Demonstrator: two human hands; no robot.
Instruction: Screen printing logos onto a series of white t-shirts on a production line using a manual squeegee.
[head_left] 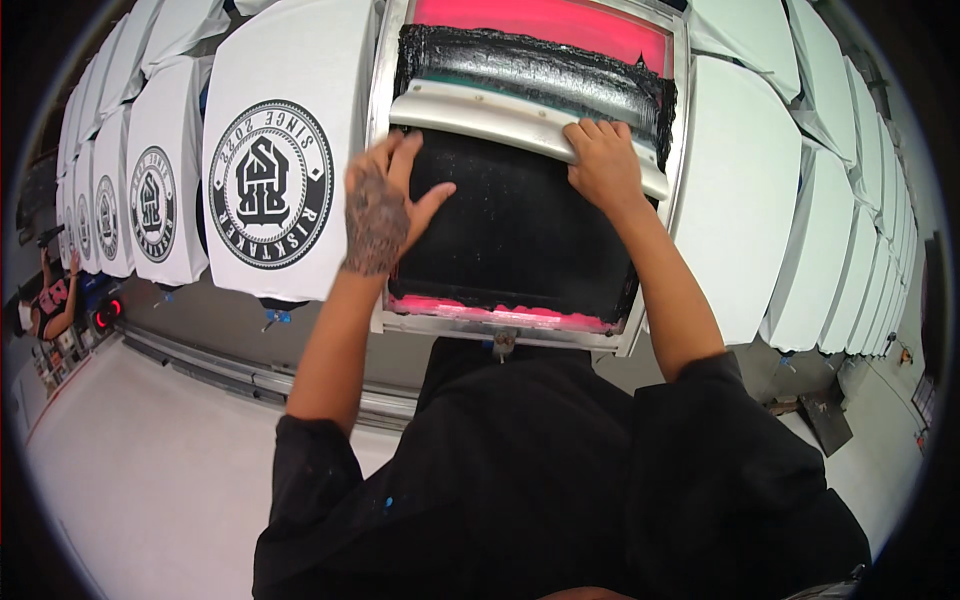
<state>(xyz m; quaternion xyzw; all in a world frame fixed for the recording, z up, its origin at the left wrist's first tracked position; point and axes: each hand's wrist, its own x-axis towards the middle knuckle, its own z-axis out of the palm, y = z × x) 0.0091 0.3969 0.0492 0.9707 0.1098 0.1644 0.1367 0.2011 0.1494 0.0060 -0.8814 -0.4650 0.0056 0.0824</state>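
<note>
A screen-printing frame [460, 326] with silver metal sides lies in front of me. Its mesh is pink [560, 20] at the far and near ends and coated with black ink in between. Across it runs a squeegee [480, 110] with a pale metal handle and a green blade, slanting down to the right. Thick wet black ink [530, 72] is heaped on the far side of the blade. My right hand [606, 165] has its fingers wrapped over the handle, right of its middle. Tattooed, my left hand [383, 210] hovers below the handle's left end, fingers spread and holding nothing.
White T-shirts on boards line both sides. Those on the left, such as the nearest shirt [270, 190], bear a round black print; the right-hand shirt [740, 200] is plain. Metal rails [290, 390] run below. Another person [52, 300] stands at the far left.
</note>
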